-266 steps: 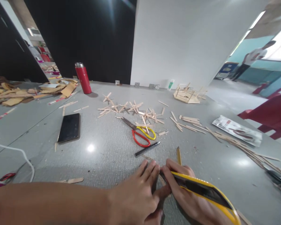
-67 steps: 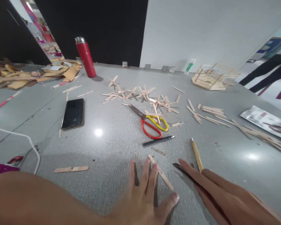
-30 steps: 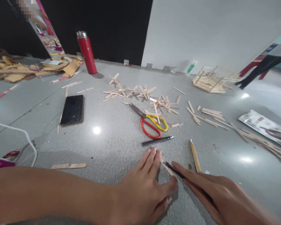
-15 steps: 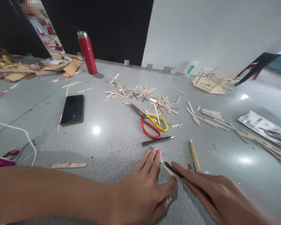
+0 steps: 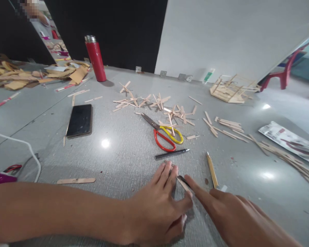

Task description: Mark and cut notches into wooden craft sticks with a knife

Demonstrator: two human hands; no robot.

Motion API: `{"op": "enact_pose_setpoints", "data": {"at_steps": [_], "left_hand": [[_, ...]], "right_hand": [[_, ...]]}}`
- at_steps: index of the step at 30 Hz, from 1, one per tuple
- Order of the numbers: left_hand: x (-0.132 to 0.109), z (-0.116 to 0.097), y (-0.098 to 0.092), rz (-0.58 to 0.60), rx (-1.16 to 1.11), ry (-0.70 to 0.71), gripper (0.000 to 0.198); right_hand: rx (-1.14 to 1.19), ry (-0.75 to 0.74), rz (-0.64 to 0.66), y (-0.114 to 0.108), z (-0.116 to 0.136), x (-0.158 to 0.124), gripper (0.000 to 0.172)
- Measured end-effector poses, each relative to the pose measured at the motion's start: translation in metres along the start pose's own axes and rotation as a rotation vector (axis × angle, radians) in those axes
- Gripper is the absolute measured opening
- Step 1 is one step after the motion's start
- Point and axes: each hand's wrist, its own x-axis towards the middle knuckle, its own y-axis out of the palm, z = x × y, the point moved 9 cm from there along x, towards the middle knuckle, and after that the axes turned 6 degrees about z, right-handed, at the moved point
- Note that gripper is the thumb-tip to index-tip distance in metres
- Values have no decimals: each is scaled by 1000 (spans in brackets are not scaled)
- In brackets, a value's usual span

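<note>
My left hand [image 5: 159,206] lies palm down at the lower middle, pinning a short wooden craft stick [image 5: 183,185] to the table between fingertips and thumb. In my right hand [image 5: 229,209] is a dark, thin knife [image 5: 183,179], its blade resting along the stick with the index finger stretched over it. Most of the knife's body is hidden under the hand. Just beyond my left fingertips lies a black pen [image 5: 172,154]. Scissors with one red and one yellow handle [image 5: 164,146] rest behind the pen. A yellow pencil-like tool [image 5: 212,171] lies near my right hand.
Loose craft sticks [image 5: 158,102] are scattered behind the scissors. A phone [image 5: 79,120] and a single stick [image 5: 76,180] lie left. Farther back stand a red flask [image 5: 95,60] and a stick-built frame [image 5: 230,92]. A white packet [image 5: 289,140] lies right; a white cable [image 5: 31,151] crosses the left.
My right hand has rolled over the knife, palm turned further down, so less of the knife shows. My left hand keeps its place on the stick. The view has shifted slightly.
</note>
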Motion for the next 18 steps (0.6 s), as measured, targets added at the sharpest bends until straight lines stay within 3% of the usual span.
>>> {"op": "enact_pose_setpoints", "data": {"at_steps": [7, 18], "left_hand": [[2, 0, -7, -1, 85, -3, 55], [12, -8, -5, 61, 316, 56, 61]], "right_hand": [[-186, -96, 16, -6, 10, 6, 73], [-316, -44, -147, -8, 39, -10, 97]]}}
